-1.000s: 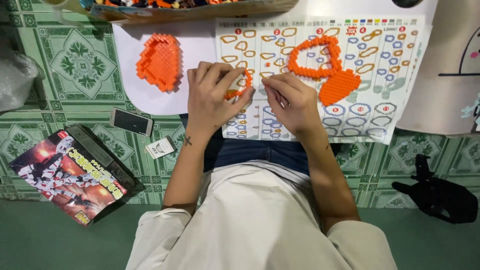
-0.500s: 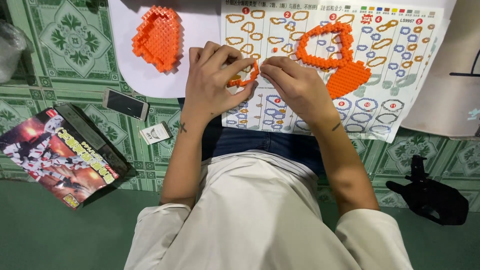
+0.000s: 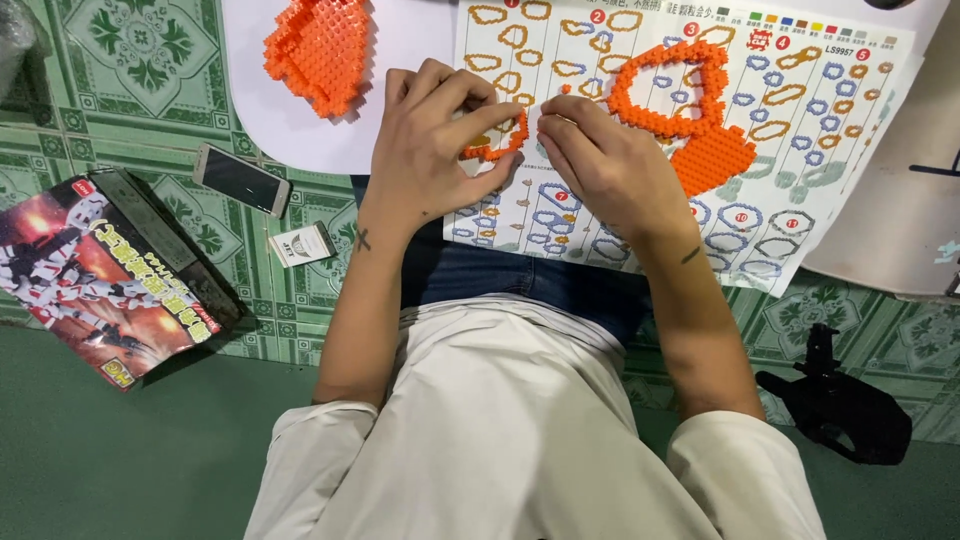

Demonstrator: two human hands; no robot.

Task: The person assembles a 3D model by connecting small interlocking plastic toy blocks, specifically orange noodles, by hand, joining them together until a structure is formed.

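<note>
- Hands meet over the printed instruction sheet [image 3: 800, 130], which lies on the green patterned floor [image 3: 130, 60] in front of the seated person.
- Left hand [image 3: 430, 150]: the grip is narrow, fingers curled in and pinched on a small curved strip of orange beads [image 3: 497, 148]; the thumb sits under the strip and the fingertips press on it from above.
- Right hand [image 3: 610, 165]: the grip is also closed tight, fingertips bunched at the right end of the same strip, touching the left hand's fingertips. Whether it holds a loose bead of its own I cannot tell; the fingers hide that spot.
- Orange bead strip: held between both hands, just above the sheet, near its left part.
- Just beside the right hand, on the sheet, lies a larger orange bead ring with a filled patch [image 3: 690, 110]; the hand's knuckles are near it, and I cannot tell if they touch.
- Farther left, on a white sheet [image 3: 420, 30], rests a flat orange bead panel [image 3: 320, 50], well apart from both hands.
- On the floor left of the left forearm: a phone [image 3: 240, 180], a small white card [image 3: 300, 243], and a dark illustrated box [image 3: 100, 275].
- A black object [image 3: 840, 405] lies on the floor at the lower right.
</note>
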